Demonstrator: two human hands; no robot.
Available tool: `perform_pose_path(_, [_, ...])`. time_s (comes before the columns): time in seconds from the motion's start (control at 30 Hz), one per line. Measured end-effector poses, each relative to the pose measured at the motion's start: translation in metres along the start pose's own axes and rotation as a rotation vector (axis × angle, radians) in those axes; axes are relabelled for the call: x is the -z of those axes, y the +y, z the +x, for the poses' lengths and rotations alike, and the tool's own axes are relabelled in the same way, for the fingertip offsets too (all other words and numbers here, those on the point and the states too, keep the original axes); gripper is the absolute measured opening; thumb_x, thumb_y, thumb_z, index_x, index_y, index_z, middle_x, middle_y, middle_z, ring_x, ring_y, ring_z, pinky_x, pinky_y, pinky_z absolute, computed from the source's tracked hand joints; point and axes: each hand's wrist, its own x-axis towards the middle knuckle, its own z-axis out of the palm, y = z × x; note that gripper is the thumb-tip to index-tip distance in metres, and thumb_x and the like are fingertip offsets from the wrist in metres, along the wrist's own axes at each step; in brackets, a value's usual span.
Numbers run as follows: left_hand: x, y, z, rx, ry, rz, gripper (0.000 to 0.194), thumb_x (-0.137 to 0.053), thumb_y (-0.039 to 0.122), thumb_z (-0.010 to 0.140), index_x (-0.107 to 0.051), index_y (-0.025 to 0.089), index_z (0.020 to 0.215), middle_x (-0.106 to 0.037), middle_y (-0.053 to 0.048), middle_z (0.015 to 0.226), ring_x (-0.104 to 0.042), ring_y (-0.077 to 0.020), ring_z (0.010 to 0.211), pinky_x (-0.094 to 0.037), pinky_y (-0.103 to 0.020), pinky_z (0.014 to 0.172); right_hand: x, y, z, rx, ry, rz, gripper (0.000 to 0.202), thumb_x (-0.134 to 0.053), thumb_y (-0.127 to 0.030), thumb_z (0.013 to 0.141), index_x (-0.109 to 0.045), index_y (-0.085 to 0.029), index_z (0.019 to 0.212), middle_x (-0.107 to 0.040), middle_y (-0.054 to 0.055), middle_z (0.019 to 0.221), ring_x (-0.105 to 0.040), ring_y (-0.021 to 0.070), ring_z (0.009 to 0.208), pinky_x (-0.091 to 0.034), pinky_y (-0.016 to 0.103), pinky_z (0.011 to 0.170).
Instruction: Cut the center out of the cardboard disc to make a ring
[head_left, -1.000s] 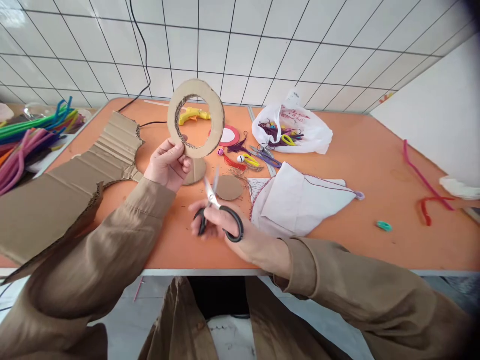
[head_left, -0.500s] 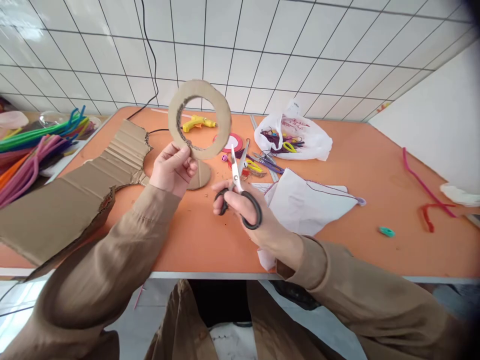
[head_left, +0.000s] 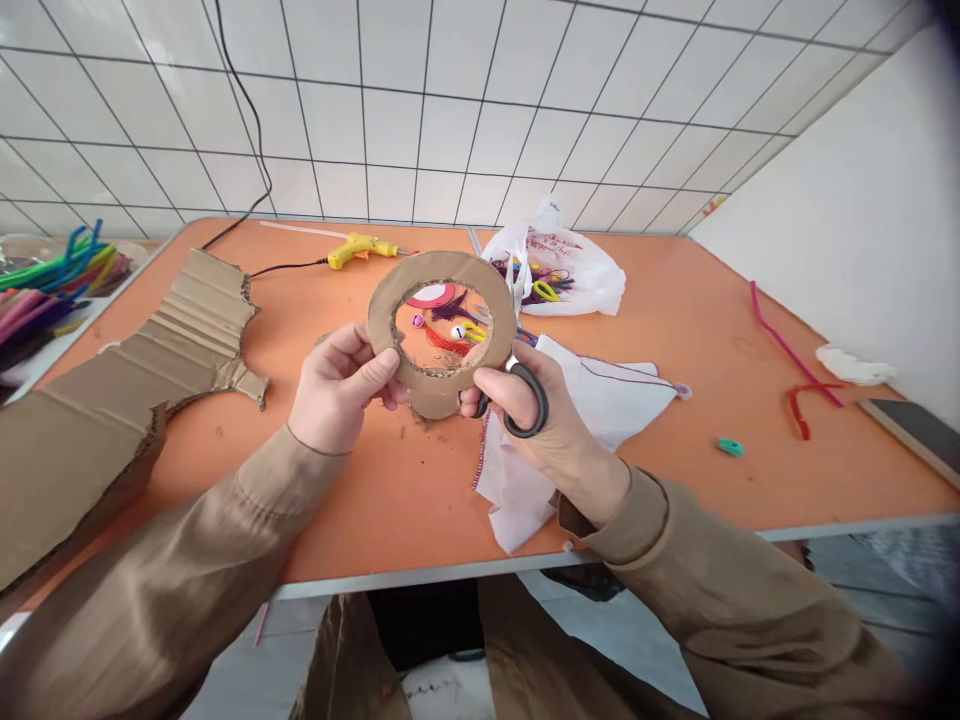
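Observation:
A flat cardboard ring with a rough inner edge is held up above the table. My left hand pinches its lower left rim between thumb and fingers. My right hand has the black-handled scissors looped on its fingers, and its thumb also presses on the ring's lower right rim. The scissor blades point up along the ring's right side, partly behind it. Below the ring, a rounded piece of cardboard lies on the table. White fabric with dark stitching lies under and beside my right hand.
A large cut cardboard sheet covers the table's left side. Towards the back are a yellow glue gun with its cord and a white plastic bag of threads. Pipe cleaners and a small green item lie at right.
The ring has come down and to the right, tilting flatter. My right hand has moved up to it with the scissors and now touches its rim. The view has shifted.

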Motion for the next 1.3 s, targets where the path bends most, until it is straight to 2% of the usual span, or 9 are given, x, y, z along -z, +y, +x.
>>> perform_pose_path(0.13, [-0.007,-0.007,-0.006,0.089,-0.142,-0.062,0.026,-0.086,0.028,0.063,-0.072,0.017,0.083,-0.070,-0.001,0.060,-0.065,-0.0131,0.049,-0.052,-0.020,0.044,-0.003,0.000,-0.003,0.006,0.068,0.008,0.005,-0.059,-0.023,0.072,-0.056,-0.020,0.068,-0.057,-0.005,0.053,-0.056,0.0121,0.052,-0.045,0.026,0.051])
perform_pose_path(0.23, [-0.011,-0.014,-0.011,0.139,-0.200,-0.015,0.018,-0.082,0.030,0.070,-0.073,0.015,0.074,-0.072,-0.006,0.061,-0.066,-0.0141,0.053,-0.054,-0.021,0.048,-0.003,0.000,-0.005,0.028,0.015,-0.044,0.005,-0.057,-0.021,0.073,-0.056,-0.020,0.068,-0.057,-0.005,0.054,-0.056,0.0119,0.053,-0.046,0.026,0.051])
perform_pose_path(0.33, [-0.011,-0.016,-0.014,0.183,-0.177,0.011,0.023,-0.081,0.036,0.070,-0.074,0.013,0.073,-0.074,-0.008,0.067,-0.066,-0.0146,0.053,-0.054,-0.023,0.047,0.001,0.000,-0.006,0.066,-0.048,-0.077,0.006,-0.059,-0.024,0.075,-0.057,-0.021,0.070,-0.059,-0.004,0.057,-0.057,0.0126,0.053,-0.048,0.027,0.052])
perform_pose_path(0.5, [-0.007,-0.011,-0.013,0.133,-0.126,0.081,0.022,-0.082,0.034,0.068,-0.071,0.015,0.068,-0.072,-0.005,0.064,-0.065,-0.0141,0.051,-0.052,-0.023,0.047,0.008,-0.001,-0.006,0.125,0.052,-0.098,0.009,-0.060,-0.020,0.075,-0.057,-0.022,0.067,-0.059,-0.004,0.056,-0.058,0.0139,0.051,-0.049,0.030,0.052])
perform_pose_path(0.67, [-0.009,-0.014,-0.013,0.119,-0.143,0.025,0.019,-0.082,0.029,0.069,-0.068,0.015,0.069,-0.070,-0.004,0.056,-0.065,-0.0138,0.049,-0.053,-0.021,0.046,0.007,0.006,-0.008,0.091,0.042,-0.098,0.002,-0.060,-0.023,0.077,-0.060,-0.021,0.076,-0.061,-0.004,0.057,-0.061,0.0147,0.053,-0.050,0.030,0.052])
perform_pose_path(0.9, [-0.012,-0.016,-0.010,0.237,-0.111,-0.209,0.021,-0.089,0.021,0.059,-0.074,0.016,0.073,-0.070,-0.002,0.053,-0.065,-0.0118,0.048,-0.052,-0.017,0.043,0.000,0.010,-0.013,0.118,-0.054,-0.095,0.004,-0.062,-0.024,0.076,-0.059,-0.022,0.075,-0.061,-0.003,0.059,-0.058,0.0134,0.053,-0.050,0.029,0.053])
perform_pose_path(1.07, [-0.008,-0.015,-0.006,0.218,-0.130,-0.207,0.020,-0.089,0.023,0.059,-0.075,0.016,0.071,-0.066,-0.001,0.049,-0.060,-0.0094,0.044,-0.049,-0.015,0.041,-0.002,0.004,-0.015,0.062,-0.110,-0.092,0.006,-0.061,-0.024,0.077,-0.060,-0.021,0.071,-0.059,-0.003,0.059,-0.054,0.0129,0.051,-0.046,0.029,0.050])
perform_pose_path(1.2, [-0.001,-0.011,-0.001,0.145,-0.159,-0.198,0.020,-0.086,0.027,0.063,-0.075,0.017,0.077,-0.065,0.000,0.054,-0.058,-0.0084,0.043,-0.046,-0.015,0.037,0.010,-0.002,-0.016,0.095,-0.196,-0.198,0.015,-0.074,-0.026,0.072,-0.060,-0.021,0.069,-0.056,-0.002,0.062,-0.049,0.0121,0.053,-0.041,0.028,0.051])
perform_pose_path(1.3, [0.003,-0.006,0.000,0.134,-0.147,-0.209,0.028,-0.086,0.027,0.063,-0.076,0.018,0.088,-0.067,0.000,0.067,-0.059,-0.0072,0.044,-0.046,-0.015,0.038,0.026,-0.004,-0.011,0.020,-0.254,-0.330,0.023,-0.081,-0.030,0.067,-0.063,-0.021,0.077,-0.059,-0.001,0.066,-0.050,0.0138,0.056,-0.040,0.029,0.052])
